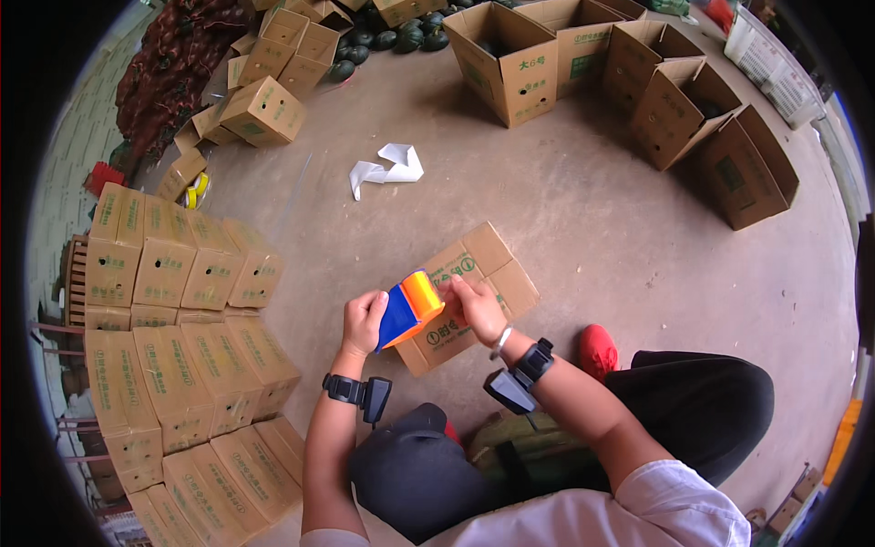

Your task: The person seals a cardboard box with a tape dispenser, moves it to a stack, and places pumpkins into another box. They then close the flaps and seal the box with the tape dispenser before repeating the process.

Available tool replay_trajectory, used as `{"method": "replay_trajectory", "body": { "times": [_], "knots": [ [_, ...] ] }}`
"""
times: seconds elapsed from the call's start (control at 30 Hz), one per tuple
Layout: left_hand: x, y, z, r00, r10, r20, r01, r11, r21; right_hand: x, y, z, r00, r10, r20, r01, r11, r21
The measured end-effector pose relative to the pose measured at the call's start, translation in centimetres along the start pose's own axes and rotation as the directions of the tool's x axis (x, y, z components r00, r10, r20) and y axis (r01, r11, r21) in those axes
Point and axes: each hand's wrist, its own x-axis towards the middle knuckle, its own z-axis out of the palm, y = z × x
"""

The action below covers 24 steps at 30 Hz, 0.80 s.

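My left hand [364,320] grips a blue and orange hand-held tape dispenser [400,311], tilted over a cardboard carton [509,273]. At the dispenser's orange end is my right hand [480,309], its thumb and fingers drawn together. Whether a tape end lies between those fingers is too small to tell. The carton rests on the floor before me, turned at an angle and printed in green. Both hands and the dispenser hide part of its upper face.
Stacked cartons [198,383] rise along my left. Ahead lie white crumpled sheeting [393,169], yellow tape rolls [197,191], dark green squashes [409,37] and red mesh sacks [164,75]. Open cartons [530,78] curve toward the right, near a white plastic crate [772,68]. My red shoe [599,350] is beside the carton.
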Motion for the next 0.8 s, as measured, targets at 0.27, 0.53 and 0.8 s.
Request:
{"method": "replay_trajectory", "body": {
  "times": [0.27, 0.53, 0.8],
  "knots": [
    [0.1, 1.9, 1.1, 0.994, -0.007, 0.107, -0.008, 0.99, 0.14, -0.6, 2.0, -0.3, 0.949, 0.293, 0.121, -0.316, 0.853, 0.416],
    [1.1, 4.7, 0.7, 0.9, -0.327, 0.289, 0.113, 0.815, 0.569, 2.7, -0.3, -10.8, 0.926, -0.051, -0.373, -0.145, 0.866, -0.478],
    [3.9, 7.8, 6.1, 0.886, -0.347, 0.308, -0.026, 0.626, 0.779, 8.8, 10.2, -18.2, 0.885, 0.465, 0.016, -0.059, 0.146, -0.988]
  ]
}}
